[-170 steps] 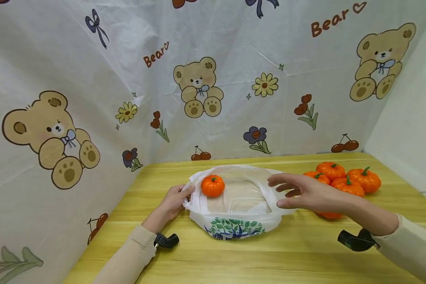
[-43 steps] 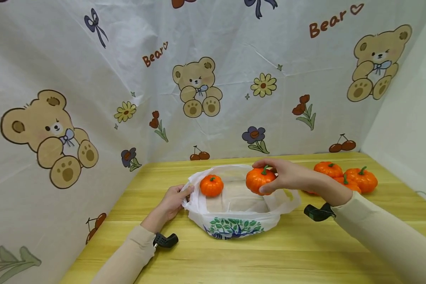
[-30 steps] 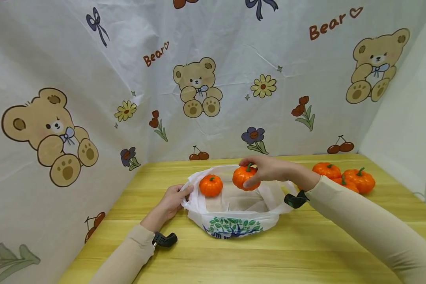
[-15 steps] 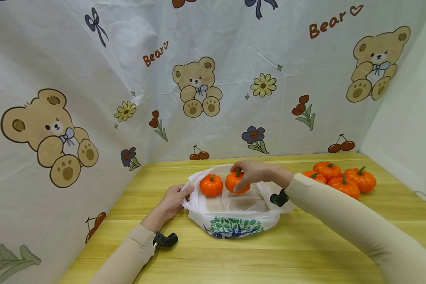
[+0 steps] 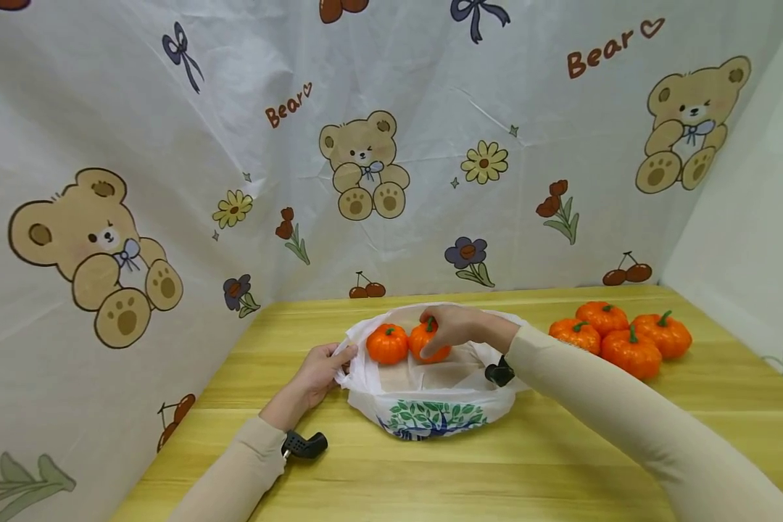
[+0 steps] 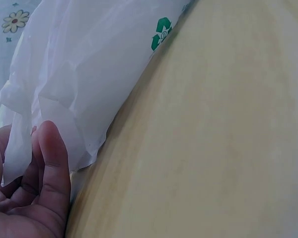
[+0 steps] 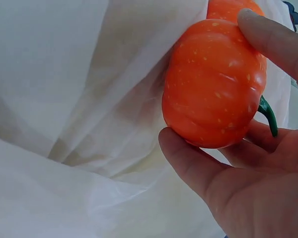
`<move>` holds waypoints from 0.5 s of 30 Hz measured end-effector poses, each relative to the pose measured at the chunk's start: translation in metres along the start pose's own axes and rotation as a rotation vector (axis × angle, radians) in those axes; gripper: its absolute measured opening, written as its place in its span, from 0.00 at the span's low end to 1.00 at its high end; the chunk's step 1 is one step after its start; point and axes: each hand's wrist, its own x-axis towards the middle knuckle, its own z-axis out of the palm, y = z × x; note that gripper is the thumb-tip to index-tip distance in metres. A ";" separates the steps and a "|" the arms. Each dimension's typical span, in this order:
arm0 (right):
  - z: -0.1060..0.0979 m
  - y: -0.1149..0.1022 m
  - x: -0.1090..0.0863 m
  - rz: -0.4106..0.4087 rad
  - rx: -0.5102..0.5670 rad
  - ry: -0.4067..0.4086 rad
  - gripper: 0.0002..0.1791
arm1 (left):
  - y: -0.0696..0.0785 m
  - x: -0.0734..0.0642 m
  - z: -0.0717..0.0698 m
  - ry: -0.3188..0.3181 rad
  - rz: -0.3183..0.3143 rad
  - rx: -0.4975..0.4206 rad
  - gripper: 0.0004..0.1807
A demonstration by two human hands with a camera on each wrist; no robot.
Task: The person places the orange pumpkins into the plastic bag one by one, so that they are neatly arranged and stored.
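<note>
– So, first, whereabouts of both hands?

– Left hand point(image 5: 318, 370) at centre left of the head view, pinching the left rim of a white plastic bag point(image 5: 368, 406) between thumb and fingers. Right hand point(image 5: 457, 326) just right of centre, within the bag's mouth, grasping a glossy orange pumpkin point(image 5: 421, 344) with thumb and fingers curved round its sides.

– And beside that pumpkin?

– Just to its left, also inside the bag, a second pumpkin point(image 5: 388, 345). Touching or a sliver apart: impossible to tell. Contact of the held one with the bag's floor: hidden.

– Anything more?

– At right of frame, well apart from the bag, a cluster of four pumpkins point(image 5: 631, 354) on a yellowish wood-grain tabletop point(image 5: 391, 482). Across the upper frame, a teddy-bear-print sheet point(image 5: 424, 80).

– What to watch for?

– Perhaps a slip, given the smooth-looking skin. With a letting-go too high, a possible knock against the second pumpkin. With a slackened left pinch, a likely sag of the thin rim over both. And, from the black wrist camera point(image 5: 499, 373) so close to the bag's right rim, a possible snag during any withdrawal.
</note>
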 end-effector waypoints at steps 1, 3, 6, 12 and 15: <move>0.001 0.001 0.000 0.001 -0.013 0.007 0.42 | 0.000 0.000 0.000 0.001 -0.005 -0.004 0.16; 0.003 0.001 0.000 0.006 -0.019 0.015 0.42 | 0.001 -0.001 0.000 0.002 -0.009 -0.008 0.16; 0.005 0.003 -0.001 0.022 0.010 0.024 0.42 | 0.001 -0.002 0.000 -0.001 -0.007 -0.007 0.15; 0.010 0.007 -0.001 0.040 0.077 0.050 0.42 | 0.001 -0.002 0.000 -0.012 0.004 0.004 0.15; 0.012 0.009 0.001 0.046 0.084 0.074 0.43 | 0.000 0.000 0.000 -0.005 0.001 -0.008 0.14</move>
